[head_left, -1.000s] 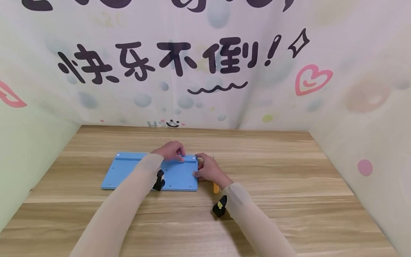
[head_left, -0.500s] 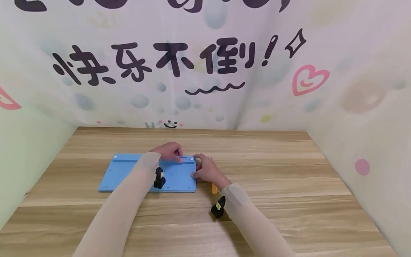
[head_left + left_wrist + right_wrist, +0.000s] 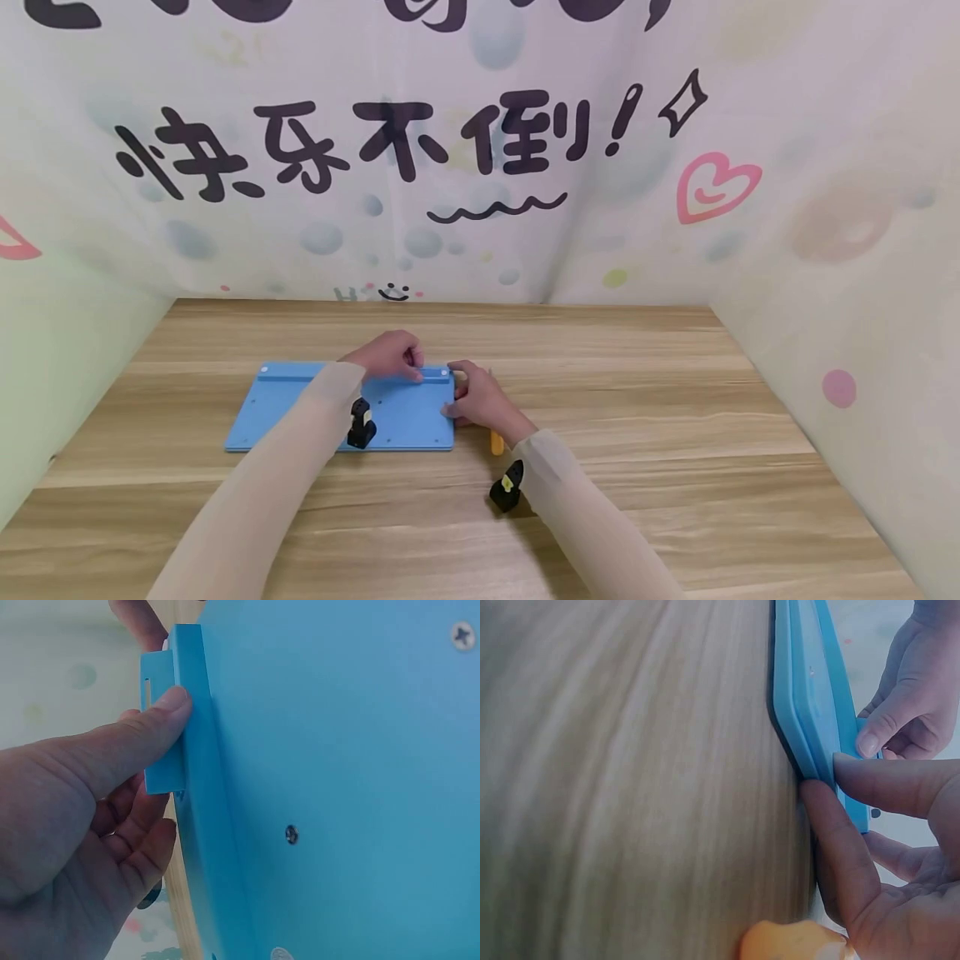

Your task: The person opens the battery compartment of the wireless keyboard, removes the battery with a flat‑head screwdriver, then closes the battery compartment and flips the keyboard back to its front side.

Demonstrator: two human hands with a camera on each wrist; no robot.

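A flat blue board [image 3: 414,415] with small screws in its face lies on the table, a raised strip [image 3: 201,735] along its far edge. My left hand [image 3: 388,354] is at that edge, right of its middle. In the left wrist view, its thumb lies on a slotted blue piece [image 3: 163,765] at the strip, other fingers behind, pinching it. My right hand [image 3: 483,398] grips the board's right edge near the far corner, thumb on top and a finger [image 3: 840,847] against the side. Below the right palm lies an orange-handled tool [image 3: 497,442], partly hidden; a thin shaft shows beyond the hand.
The wooden table [image 3: 637,417] extends to both sides and in front of the board. Behind it hangs a printed white cloth [image 3: 480,242]. Black cameras [image 3: 362,423] sit on both wrists, the left one over the board.
The head view has shifted slightly, so board and hands appear a little farther left. Both hands keep nearly the same places on the board.
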